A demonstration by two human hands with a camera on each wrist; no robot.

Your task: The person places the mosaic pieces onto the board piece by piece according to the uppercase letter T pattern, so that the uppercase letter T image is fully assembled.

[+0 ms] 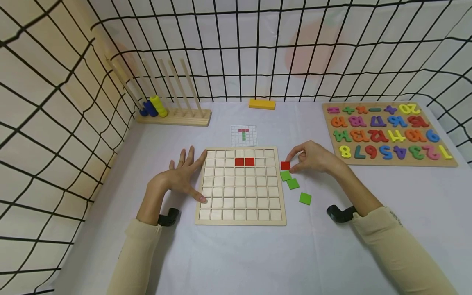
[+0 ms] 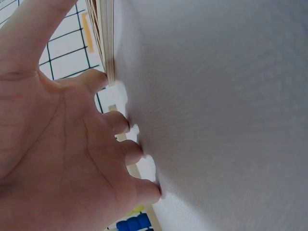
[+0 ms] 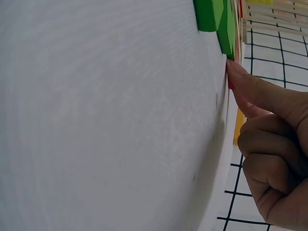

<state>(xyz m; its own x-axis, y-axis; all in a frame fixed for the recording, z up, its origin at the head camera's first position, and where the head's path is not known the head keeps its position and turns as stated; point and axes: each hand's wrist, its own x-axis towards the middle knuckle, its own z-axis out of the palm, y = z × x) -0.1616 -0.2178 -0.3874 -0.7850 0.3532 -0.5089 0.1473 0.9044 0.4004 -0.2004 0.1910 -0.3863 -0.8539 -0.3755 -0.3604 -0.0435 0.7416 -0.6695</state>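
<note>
A wooden grid board point(image 1: 241, 221) lies flat, with two red square tiles point(image 1: 239, 162) side by side in its upper rows. My left hand point(image 1: 180, 176) spreads its fingers along the board's left edge, the thumb over its lower left side and the other fingertips on the cloth in the left wrist view. Just off the board's right edge, my right hand point(image 1: 313, 157) pinches a red tile point(image 1: 285, 166) between thumb and index finger. In the right wrist view the thumb mostly hides that tile. Several green tiles point(image 1: 305, 198) lie below it.
Behind the board lies a pattern card point(image 1: 243, 135) with a red and green T. A peg stand point(image 1: 184, 118) with beads is back left, a yellow block point(image 1: 262, 104) at the back, a wooden number board point(image 1: 398, 162) at right. Black netting point(image 1: 236, 49) surrounds the white cloth.
</note>
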